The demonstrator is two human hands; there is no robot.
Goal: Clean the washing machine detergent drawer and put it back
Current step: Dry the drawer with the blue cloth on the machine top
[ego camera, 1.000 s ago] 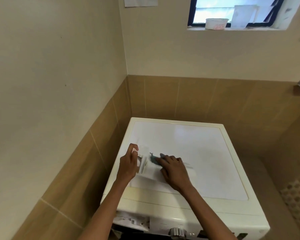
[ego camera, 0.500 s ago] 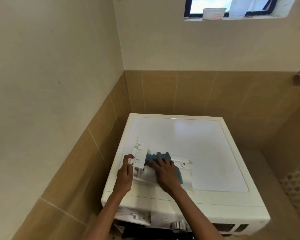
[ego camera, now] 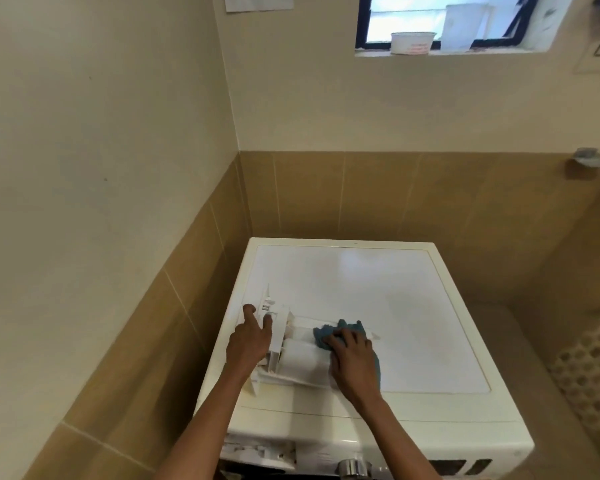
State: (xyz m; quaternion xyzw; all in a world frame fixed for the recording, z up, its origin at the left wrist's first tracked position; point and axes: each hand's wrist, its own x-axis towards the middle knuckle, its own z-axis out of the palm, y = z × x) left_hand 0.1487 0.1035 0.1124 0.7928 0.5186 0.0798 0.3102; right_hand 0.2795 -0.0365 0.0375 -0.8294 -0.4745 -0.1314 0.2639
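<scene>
The white detergent drawer (ego camera: 302, 362) lies on top of the white washing machine (ego camera: 413, 306), near its front left corner. My left hand (ego camera: 250, 341) rests against the drawer's left end panel with its fingers mostly straight. My right hand (ego camera: 352, 358) lies flat on a blue cloth (ego camera: 340, 329) and presses it onto the right part of the drawer. Part of the cloth shows beyond the fingertips and beside the palm. The empty drawer slot (ego camera: 257, 452) is visible on the machine's front, left of a metal knob (ego camera: 352, 467).
Tiled walls close in the machine at the left and behind. On the window sill stand a white tub (ego camera: 413, 43) and a white container (ego camera: 465, 27). A white perforated basket (ego camera: 596, 375) stands on the floor at the right.
My right hand has slid the cloth a little to the right along the drawer. My left hand's fingers have uncurled and now lie straighter against the drawer's end.
</scene>
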